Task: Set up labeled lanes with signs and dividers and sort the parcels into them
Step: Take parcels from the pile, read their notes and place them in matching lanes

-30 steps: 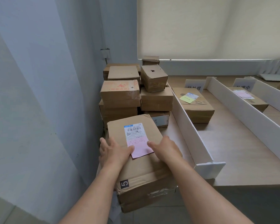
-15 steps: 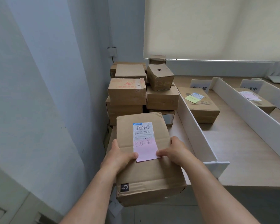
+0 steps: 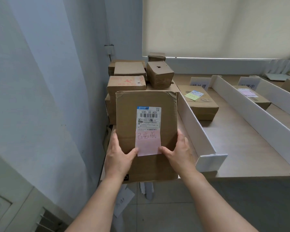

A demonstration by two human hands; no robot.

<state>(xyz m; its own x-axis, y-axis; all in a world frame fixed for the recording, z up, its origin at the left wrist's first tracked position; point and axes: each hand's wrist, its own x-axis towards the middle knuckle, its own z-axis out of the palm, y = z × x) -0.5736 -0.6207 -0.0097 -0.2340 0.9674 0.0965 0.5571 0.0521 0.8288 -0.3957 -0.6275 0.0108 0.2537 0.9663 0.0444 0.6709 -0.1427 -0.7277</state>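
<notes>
A flat brown parcel [image 3: 126, 124] with a white shipping label and a pink handwritten note [image 3: 148, 143] is tilted up toward me in front of the box stack. My left hand [image 3: 119, 154] grips its left edge, thumb on the front. My right hand [image 3: 177, 151] grips the right edge, thumb beside the pink note. White dividers [image 3: 193, 124] [image 3: 251, 111] split the wooden table into lanes. Two white signs [image 3: 199, 83] [image 3: 248, 83] stand at the lanes' far ends. One lane holds a parcel with a yellow note [image 3: 203, 104], the lane beside it a parcel with a pink note [image 3: 256, 99].
Several brown boxes [image 3: 127, 84] are stacked in the corner by the blue wall, behind the held parcel. Paper scraps [image 3: 124, 200] lie on the tiled floor below the table edge. A grey cabinet [image 3: 10, 206] stands at lower left. A closed blind covers the window.
The parcel has been lifted and tipped upright toward me, so its label and pink note face the camera. Both hands shifted down to its lower edges.
</notes>
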